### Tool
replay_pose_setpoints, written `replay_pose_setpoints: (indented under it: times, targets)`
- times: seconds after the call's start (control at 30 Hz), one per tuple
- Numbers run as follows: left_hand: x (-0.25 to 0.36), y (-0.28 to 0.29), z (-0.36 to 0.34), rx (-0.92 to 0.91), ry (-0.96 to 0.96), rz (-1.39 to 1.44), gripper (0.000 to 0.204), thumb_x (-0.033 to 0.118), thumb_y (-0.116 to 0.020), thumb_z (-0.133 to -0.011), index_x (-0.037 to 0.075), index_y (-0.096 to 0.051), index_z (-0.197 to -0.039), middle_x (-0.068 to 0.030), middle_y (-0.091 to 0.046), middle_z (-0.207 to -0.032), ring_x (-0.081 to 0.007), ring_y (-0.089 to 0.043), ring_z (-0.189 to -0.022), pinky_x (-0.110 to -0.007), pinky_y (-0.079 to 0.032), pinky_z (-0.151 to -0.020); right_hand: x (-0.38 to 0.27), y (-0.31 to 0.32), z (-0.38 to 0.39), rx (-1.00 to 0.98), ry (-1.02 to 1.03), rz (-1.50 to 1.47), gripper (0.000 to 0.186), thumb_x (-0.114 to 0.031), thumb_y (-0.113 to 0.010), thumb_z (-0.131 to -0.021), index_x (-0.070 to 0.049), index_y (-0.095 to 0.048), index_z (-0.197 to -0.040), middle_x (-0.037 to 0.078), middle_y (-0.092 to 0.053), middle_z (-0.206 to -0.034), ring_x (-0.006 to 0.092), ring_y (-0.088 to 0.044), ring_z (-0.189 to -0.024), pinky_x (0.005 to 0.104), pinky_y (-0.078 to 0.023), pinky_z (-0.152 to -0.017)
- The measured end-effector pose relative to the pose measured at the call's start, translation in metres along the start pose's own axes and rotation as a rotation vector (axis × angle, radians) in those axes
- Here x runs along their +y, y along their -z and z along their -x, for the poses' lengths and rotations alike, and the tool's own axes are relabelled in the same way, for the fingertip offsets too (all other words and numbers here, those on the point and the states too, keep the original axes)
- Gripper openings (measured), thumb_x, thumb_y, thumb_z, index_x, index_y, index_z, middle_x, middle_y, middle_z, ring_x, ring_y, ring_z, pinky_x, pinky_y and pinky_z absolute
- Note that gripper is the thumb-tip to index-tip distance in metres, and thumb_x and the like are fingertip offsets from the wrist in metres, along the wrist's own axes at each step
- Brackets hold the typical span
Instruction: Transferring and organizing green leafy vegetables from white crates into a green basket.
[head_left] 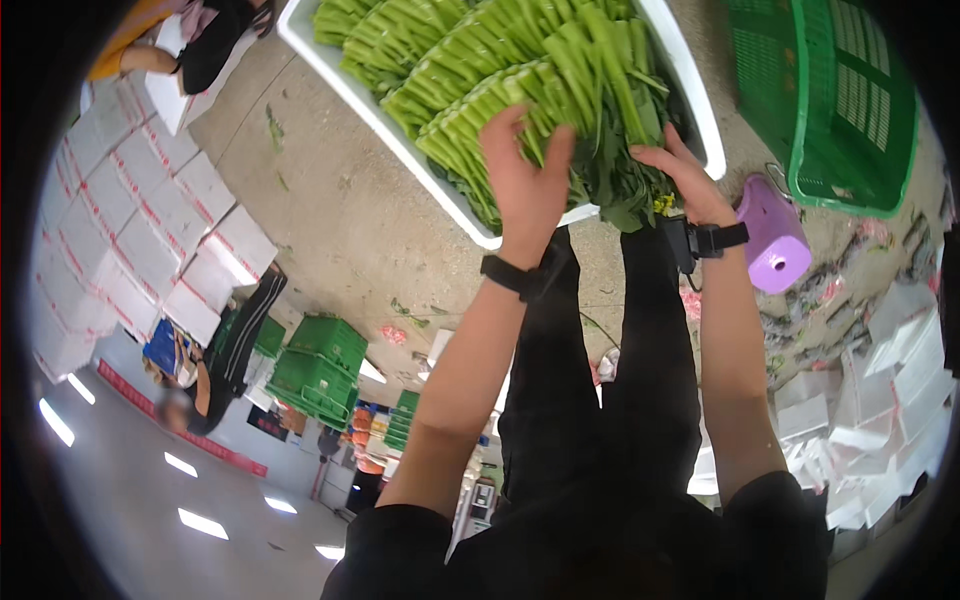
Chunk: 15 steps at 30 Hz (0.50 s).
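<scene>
A white foam box (697,85) holds rows of bundled leafy green stalks (490,60), pale cut ends lined up side by side. My left hand (528,185) lies over the near row, thumb and fingers spread against the stalks. At the near right corner, my right hand (695,185) rests beside the dark leaves (620,185), its thumb stretched over them and apart from the index finger. The other right fingers are partly hidden along the box's inner side. Small yellow flowers (663,204) show among the leaves below that hand.
To the right stand a green plastic crate (800,150) and a purple plastic container (775,245). Stacked white cartons (130,200) fill the left side, with another person (235,350) near them. Green crates (320,370) stand lower left; leaf scraps lie on the concrete floor (330,190).
</scene>
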<state>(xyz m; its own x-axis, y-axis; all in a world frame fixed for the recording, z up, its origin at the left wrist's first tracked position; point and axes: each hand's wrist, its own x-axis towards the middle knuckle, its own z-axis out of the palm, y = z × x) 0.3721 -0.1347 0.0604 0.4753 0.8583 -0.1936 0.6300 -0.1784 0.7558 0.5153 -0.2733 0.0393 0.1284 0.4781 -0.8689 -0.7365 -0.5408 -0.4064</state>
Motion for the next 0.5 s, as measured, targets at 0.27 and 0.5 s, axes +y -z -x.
replay_pose_setpoints:
  times: [0.27,0.5]
  targets:
    - [-0.128,0.035,0.058,0.057,0.871,0.301,0.069,0.014,-0.078,-0.076,-0.01,-0.037,-0.126,-0.0169,-0.042,-0.123,-0.0233,-0.047,-0.112,-0.033,-0.041,-0.093,-0.003,-0.036,-0.01,0.181,0.021,0.353,0.117,-0.042,-0.084,-0.071,0.014,-0.014,-0.147,0.023,-0.044,-0.142,0.0273,-0.047,-0.128,0.0331,-0.037,-0.107]
    - [-0.091,0.02,0.033,0.258,1.165,0.471,0.088,0.022,-0.09,-0.064,-0.011,-0.034,-0.123,-0.0177,-0.055,-0.109,-0.024,-0.06,-0.086,-0.033,-0.053,-0.065,-0.006,-0.01,-0.015,0.143,-0.012,0.322,0.1,-0.03,-0.086,-0.072,0.006,-0.027,-0.144,0.017,-0.052,-0.134,0.0242,-0.053,-0.12,0.0337,-0.042,-0.103]
